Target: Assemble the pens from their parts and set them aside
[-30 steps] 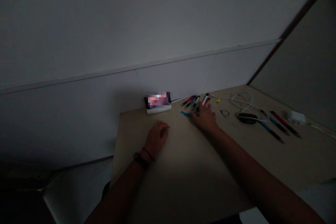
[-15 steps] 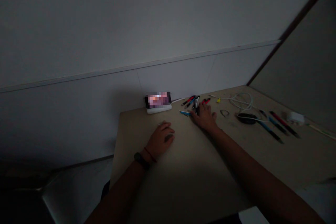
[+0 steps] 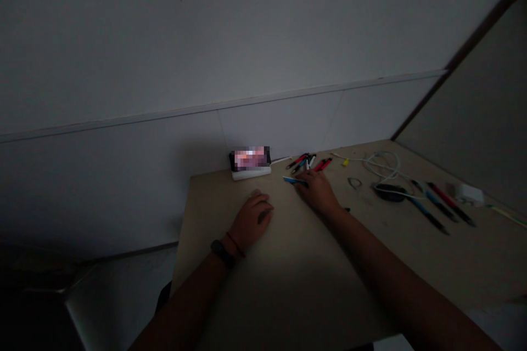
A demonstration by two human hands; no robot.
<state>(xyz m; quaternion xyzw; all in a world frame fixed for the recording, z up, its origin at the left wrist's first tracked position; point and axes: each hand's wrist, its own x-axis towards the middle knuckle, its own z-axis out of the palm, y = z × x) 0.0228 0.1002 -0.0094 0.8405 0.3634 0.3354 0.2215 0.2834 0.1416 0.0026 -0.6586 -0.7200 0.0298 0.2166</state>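
Blue pen point(image 3: 293, 179) touching right hand point(image 3: 316, 193) (fingers spread); left hand point(image 3: 252, 220) apart on tabletop point(image 3: 288, 269)

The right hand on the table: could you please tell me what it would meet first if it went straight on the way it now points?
Most likely the blue pen lying right at the fingertips of the right hand; the dim light makes it hard to tell whether they already touch.

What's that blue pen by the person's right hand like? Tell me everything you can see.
The slim blue pen lies flat on the pale wooden tabletop, its plastic-looking barrel bright cyan. One end disappears under the fingers of the right hand, which touch it, so its full length is hidden. Dim light hides finer detail.
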